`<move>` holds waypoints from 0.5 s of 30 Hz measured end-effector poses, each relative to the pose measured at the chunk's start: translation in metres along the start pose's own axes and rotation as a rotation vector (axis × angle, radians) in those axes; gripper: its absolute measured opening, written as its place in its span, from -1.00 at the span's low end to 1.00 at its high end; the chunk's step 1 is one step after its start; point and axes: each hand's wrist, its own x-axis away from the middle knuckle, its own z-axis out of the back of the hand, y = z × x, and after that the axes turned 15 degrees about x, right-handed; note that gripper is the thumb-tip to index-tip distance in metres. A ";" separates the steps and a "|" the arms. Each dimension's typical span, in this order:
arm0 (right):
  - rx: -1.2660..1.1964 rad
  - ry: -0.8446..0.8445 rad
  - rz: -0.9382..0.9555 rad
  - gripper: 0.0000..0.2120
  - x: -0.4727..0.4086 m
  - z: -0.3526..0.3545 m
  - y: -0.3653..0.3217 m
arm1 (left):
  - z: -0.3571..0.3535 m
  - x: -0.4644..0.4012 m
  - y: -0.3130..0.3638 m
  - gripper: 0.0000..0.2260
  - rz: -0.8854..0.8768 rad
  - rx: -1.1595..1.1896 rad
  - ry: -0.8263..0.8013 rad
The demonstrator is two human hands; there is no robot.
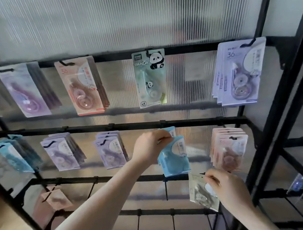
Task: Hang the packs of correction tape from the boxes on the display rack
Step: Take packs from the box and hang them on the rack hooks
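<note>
Head view: my left hand (151,146) pinches the top of a blue correction tape pack (174,155) on the black metal display rack (185,124); my right hand (228,187) grips a grey-green pack (201,192).

Soft light came through the ribbed panel (117,20) at 12 o'clock; edges were blurry and bent.

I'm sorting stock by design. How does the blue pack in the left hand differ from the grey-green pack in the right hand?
The blue correction tape pack is sky blue; the grey-green correction tape pack is dull and pale. The blue one sits at the middle rail, pinched at its top by the left hand; the grey-green one is lower, at the third rail, gripped by the right hand. Both are flat carded packs, tilted.
</note>
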 end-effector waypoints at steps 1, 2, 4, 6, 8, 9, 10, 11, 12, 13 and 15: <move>-0.004 0.003 0.003 -0.85 -0.001 -0.001 0.000 | -0.003 -0.003 -0.001 -0.83 0.008 -0.016 -0.010; -0.002 0.011 0.009 -0.84 -0.001 -0.001 0.001 | -0.005 -0.005 -0.002 -0.83 0.017 -0.029 -0.020; 0.011 0.027 0.028 -0.81 -0.002 -0.002 -0.001 | -0.006 -0.009 -0.005 -0.83 0.040 -0.044 -0.041; 0.016 0.024 0.039 -0.79 -0.004 -0.003 -0.001 | -0.007 -0.011 -0.008 -0.82 0.057 -0.042 -0.055; 0.018 0.020 0.037 -0.80 -0.006 -0.005 0.000 | -0.008 -0.012 -0.011 -0.82 0.070 -0.042 -0.066; 0.018 0.017 0.037 -0.80 -0.007 -0.006 0.000 | -0.009 -0.013 -0.013 -0.82 0.072 -0.039 -0.069; 0.017 0.018 0.040 -0.81 -0.008 -0.008 0.000 | -0.009 -0.013 -0.015 -0.82 0.071 -0.031 -0.069; 0.020 0.022 0.048 -0.81 -0.008 -0.008 -0.001 | -0.010 -0.013 -0.016 -0.83 0.067 -0.021 -0.071; 0.024 0.029 0.059 -0.81 -0.009 -0.009 -0.001 | -0.010 -0.014 -0.017 -0.83 0.061 -0.012 -0.075; 0.030 0.033 0.068 -0.80 -0.010 -0.010 -0.001 | -0.010 -0.015 -0.018 -0.83 0.053 -0.007 -0.079; 0.059 0.038 0.084 -0.77 -0.010 -0.010 -0.004 | -0.009 -0.017 -0.022 -0.83 0.046 -0.006 -0.090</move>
